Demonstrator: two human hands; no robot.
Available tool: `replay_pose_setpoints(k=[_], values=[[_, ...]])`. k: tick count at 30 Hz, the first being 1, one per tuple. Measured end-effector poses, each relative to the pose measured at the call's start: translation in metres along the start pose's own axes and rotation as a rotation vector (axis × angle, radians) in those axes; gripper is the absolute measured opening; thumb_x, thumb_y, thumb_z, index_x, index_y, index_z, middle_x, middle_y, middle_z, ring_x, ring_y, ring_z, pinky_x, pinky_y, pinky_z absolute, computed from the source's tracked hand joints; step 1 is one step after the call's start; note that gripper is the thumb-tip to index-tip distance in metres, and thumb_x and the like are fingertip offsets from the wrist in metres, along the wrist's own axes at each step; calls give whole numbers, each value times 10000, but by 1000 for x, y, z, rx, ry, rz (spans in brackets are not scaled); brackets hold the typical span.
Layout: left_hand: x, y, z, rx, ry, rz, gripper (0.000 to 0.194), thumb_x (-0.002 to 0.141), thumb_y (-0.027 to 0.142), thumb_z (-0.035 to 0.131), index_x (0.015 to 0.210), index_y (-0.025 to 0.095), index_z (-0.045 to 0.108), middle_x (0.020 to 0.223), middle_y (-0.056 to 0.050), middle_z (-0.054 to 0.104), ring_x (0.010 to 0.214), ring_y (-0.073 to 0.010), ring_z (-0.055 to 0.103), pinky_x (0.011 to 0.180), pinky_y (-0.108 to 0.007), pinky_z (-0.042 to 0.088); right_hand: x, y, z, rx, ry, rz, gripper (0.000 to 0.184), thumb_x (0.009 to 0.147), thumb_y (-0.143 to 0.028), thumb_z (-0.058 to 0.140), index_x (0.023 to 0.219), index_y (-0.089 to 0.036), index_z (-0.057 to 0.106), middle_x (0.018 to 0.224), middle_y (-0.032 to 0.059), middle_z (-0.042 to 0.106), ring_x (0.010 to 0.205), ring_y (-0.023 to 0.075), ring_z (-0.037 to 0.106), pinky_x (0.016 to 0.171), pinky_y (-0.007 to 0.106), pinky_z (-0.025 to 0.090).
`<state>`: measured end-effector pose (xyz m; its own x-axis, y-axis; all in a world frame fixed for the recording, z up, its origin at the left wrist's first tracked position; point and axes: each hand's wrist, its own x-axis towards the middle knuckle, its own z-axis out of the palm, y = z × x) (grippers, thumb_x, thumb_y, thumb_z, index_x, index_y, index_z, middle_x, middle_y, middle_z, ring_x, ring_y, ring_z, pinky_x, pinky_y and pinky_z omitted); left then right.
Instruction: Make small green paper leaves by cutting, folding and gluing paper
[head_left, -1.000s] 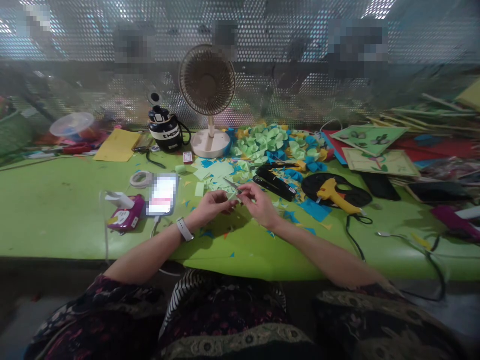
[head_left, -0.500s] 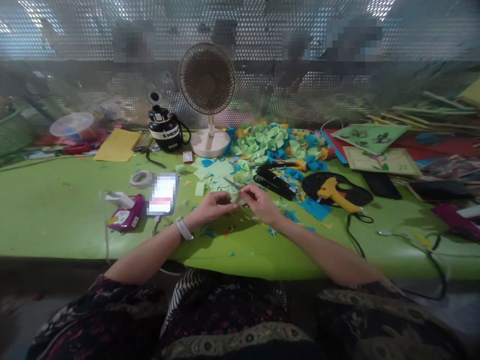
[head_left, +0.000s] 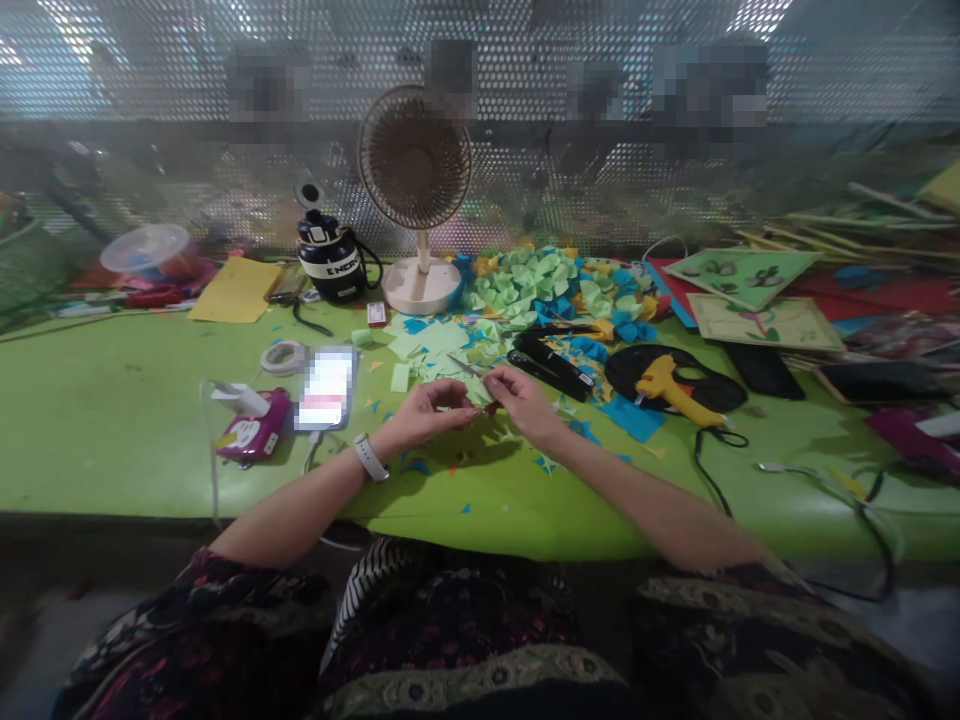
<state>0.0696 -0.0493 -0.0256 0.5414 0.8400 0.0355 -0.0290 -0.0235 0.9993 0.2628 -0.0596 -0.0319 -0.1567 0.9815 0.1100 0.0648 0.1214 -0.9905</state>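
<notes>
Over the middle of the green table my hands meet around a small light green paper piece (head_left: 478,393). My left hand (head_left: 431,410), with a white watch on its wrist, has thumb and fingers closed on the paper's left side. Close beside it, my right hand (head_left: 520,402) pinches at the paper's other side. A thin grey pointed tool (head_left: 465,367) sticks out up and left from the right hand's fingers; its handle is hidden, so its kind is unclear. Light green paper sheets (head_left: 433,342) and cut scraps lie just beyond the hands. A black stapler (head_left: 551,368) rests to the right.
A heap of folded paper flowers (head_left: 536,285) lies behind, beside a fan (head_left: 416,160) and a black bottle (head_left: 330,265). On the right is a yellow glue gun (head_left: 675,392) with its cord. A lit phone (head_left: 326,390), tape roll (head_left: 283,357) and purple device (head_left: 259,430) sit left.
The light green paper has turned between my fingers and shows more of its face. My right hand has shifted slightly right, and the tool's tip shows less.
</notes>
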Motion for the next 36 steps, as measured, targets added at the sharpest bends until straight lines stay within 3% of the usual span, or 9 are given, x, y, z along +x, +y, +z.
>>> replay_pose_setpoints(k=[11,15,19,25,28,31,36], values=[[3,-7,0,55,83,47,238,748,367,720,811,159,625,737,-8,645,625,-110,608,637,-256,531,-2,2,3,-53,-35,-37,409,827,-621,607,909,-221,591,806,8,617,710,156,589,700,330,531],[3,-8,-3,234,178,125,181,802,338,635,777,158,636,694,-17,635,646,-129,596,634,-251,495,-7,-3,1,-144,-16,-113,298,882,-443,581,1075,-215,581,995,63,650,908,187,616,850,373,516],[1,-5,-4,478,220,237,142,804,269,601,712,164,624,644,-2,592,615,-121,521,575,-235,402,-13,-9,1,-359,-50,-268,380,798,-284,636,1169,-234,569,1153,96,620,984,219,609,877,407,511],[0,-4,-6,645,246,360,76,785,203,597,722,176,631,668,-14,621,610,-131,544,610,-260,420,-11,-4,3,-501,76,-365,270,812,-203,579,1076,-223,629,1075,101,656,898,227,625,870,424,513],[0,-5,-8,624,297,404,49,797,203,609,790,174,648,757,-33,659,664,-139,602,659,-267,483,-8,-1,2,-458,116,-307,182,825,-215,580,994,-219,648,974,76,689,857,214,640,848,409,522],[1,-7,-7,526,337,383,107,796,211,629,890,165,653,885,-58,685,749,-142,644,683,-250,528,-6,2,2,-289,67,-226,162,825,-253,604,977,-209,638,932,58,714,833,191,667,822,379,543],[4,-13,-5,226,237,234,388,832,261,620,1205,154,622,1085,-107,706,914,-178,685,749,-276,579,-3,10,5,-84,13,-170,230,807,-321,659,1007,-219,605,957,54,718,886,185,684,870,384,550]])
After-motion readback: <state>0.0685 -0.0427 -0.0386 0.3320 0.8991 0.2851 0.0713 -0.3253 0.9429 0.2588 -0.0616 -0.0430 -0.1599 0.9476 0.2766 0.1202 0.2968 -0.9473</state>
